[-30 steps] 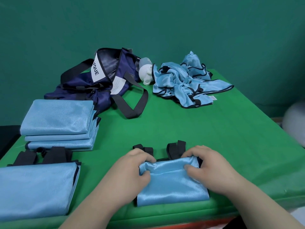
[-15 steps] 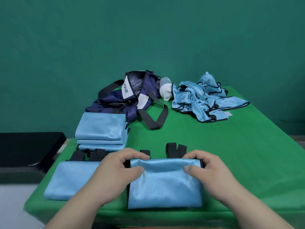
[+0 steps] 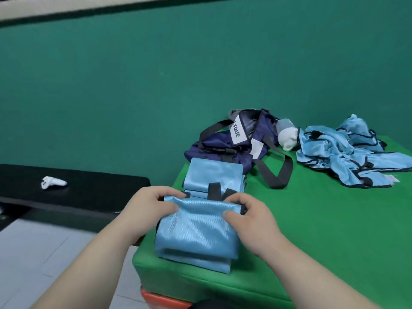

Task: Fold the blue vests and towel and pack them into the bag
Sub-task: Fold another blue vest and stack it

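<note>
**Folded vest pinched at its far edge, over the desk's near-left corner**

The folded vest (image 3: 196, 233) is held at its far edge, where the black straps (image 3: 215, 191) stick out. It is pinched there by the left hand (image 3: 149, 206) and the right hand (image 3: 249, 215), one at each far corner. On each hand the fingers (image 3: 171, 207) are curled over the edge, with the thumb pressed on the top face. The vest appears to lie on a second folded vest (image 3: 200, 262) at the near-left corner of the green desk (image 3: 312, 219).

The cloth is judged to be light, thin and glossy (so probably slippery). The layers can be expected to slide apart if only one ply is lifted. A hold through all the layers at the folded edge, or a flat hand beneath, would keep the shape.

Just behind, a stack of folded blue pieces (image 3: 214, 172) is seen, and past it the navy bag (image 3: 240, 141) with its mouth open. A white object (image 3: 287, 139) lies beside the bag. A heap of unfolded vests (image 3: 347, 152) is left at the far right, so folding is judged unfinished.
</note>
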Tool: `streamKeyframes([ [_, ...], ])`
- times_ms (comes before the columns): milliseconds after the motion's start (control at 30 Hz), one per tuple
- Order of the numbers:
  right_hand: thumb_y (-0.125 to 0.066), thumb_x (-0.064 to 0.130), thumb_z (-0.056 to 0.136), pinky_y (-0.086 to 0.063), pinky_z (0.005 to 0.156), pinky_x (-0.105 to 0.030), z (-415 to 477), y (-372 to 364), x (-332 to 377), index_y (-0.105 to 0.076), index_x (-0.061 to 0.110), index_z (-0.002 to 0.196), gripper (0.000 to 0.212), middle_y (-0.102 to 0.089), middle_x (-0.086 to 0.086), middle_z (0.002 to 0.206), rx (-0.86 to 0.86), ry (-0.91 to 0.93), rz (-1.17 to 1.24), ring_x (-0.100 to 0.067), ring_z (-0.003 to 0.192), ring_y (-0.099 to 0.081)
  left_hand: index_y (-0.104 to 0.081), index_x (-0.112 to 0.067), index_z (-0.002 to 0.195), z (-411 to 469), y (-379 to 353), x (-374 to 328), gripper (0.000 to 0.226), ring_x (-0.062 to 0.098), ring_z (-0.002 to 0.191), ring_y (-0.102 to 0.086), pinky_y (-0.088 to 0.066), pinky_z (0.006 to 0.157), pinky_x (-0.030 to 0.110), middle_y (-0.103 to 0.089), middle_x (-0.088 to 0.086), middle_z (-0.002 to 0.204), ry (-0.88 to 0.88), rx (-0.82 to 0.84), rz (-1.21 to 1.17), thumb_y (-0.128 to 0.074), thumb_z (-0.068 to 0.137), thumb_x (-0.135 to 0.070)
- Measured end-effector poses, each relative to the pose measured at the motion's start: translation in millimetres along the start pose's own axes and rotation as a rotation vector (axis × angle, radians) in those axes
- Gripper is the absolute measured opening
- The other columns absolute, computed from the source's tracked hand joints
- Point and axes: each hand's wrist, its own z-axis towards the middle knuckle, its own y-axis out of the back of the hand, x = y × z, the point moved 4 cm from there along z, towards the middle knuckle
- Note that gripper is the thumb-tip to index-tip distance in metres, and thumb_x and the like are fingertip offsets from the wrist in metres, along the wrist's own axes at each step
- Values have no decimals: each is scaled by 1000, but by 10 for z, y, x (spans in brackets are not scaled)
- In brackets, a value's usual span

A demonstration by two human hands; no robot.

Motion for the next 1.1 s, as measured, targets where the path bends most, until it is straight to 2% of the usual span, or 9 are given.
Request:
streamKeyframes([
  [133, -65, 27, 82, -42, 71, -23, 56, -257, -199, -59, 42, 98, 22, -57, 18, 91, 21, 14, -367, -5, 77, -53, -72, -52, 94, 201, -142, 371, 35, 18, 66, -53, -43, 63, 30, -73, 9, 101, 89, 89, 176, -65, 79, -21],
  [233, -61, 31, 86, -40, 98, -32, 66, -324, -292, -61, 33, 117, 31, -55, 16, 106, 15, 94, -561, -12, 108, -48, -63, -50, 115, 197, -206, 498, 37, 20, 92, -65, -54, 78, 32, -62, -18, 118, 31, 52, 282, -65, 86, -27],
  [367, -60, 43, 89, -32, 109, -32, -1, -305, -289, -54, 31, 133, 46, -44, 13, 122, -56, 226, -647, -10, 122, -38, -58, -38, 129, 1, -188, 471, 42, -1, 119, -32, -36, 107, 30, -44, -24, 126, -247, -235, 433, -68, 89, -30],
  [433, -57, 49, 87, -32, 111, -34, -85, -343, -253, -59, 27, 129, 47, -47, 9, 125, -100, 367, -677, -13, 125, -39, -63, -30, 125, -126, -239, 439, 39, 4, 124, -35, -34, 107, 32, -49, -15, 130, -429, -308, 522, -72, 87, -24],
  [533, -51, 53, 89, -28, 112, -39, -146, -488, -278, -61, 23, 129, 51, -54, 5, 132, -18, 509, -810, -20, 133, -43, -67, -26, 120, -224, -470, 387, 30, 13, 132, -48, -39, 109, 35, -59, -8, 134, -657, -200, 707, -67, 90, -23],
  [600, -41, 58, 91, -18, 115, -40, -120, -569, -347, -52, 24, 141, 61, -51, 7, 144, 97, 459, -914, -20, 143, -35, -59, -31, 132, -159, -567, 455, 40, 12, 140, -43, -35, 116, 36, -52, -10, 146, -549, -37, 900, -41, 97, -38],
  [733, -8, 72, 88, 2, 121, -39, -29, -541, -497, -16, 28, 159, 85, -17, 13, 164, 249, 371, -954, -11, 153, -1, -4, -34, 159, 3, -579, 650, 77, -6, 147, 14, 11, 120, 28, 5, -25, 161, -361, 185, 828, 2, 86, -58],
  [933, -4, 70, 85, 9, 123, -39, -7, -536, -592, -2, 30, 160, 85, -3, 17, 166, 315, 361, -963, -5, 151, 10, 2, -35, 158, 20, -582, 730, 57, -11, 142, 22, 10, 122, 25, 11, -29, 159, -331, 222, 769, -24, 107, -43],
  [1100, -11, 70, 87, 9, 124, -38, 11, -519, -612, -1, 29, 160, 84, -2, 18, 166, 355, 369, -938, -3, 151, 10, 5, -35, 157, 25, -599, 797, 68, -11, 141, 27, 11, 121, 25, 16, -28, 158, -319, 237, 807, -8, 95, -62],
])
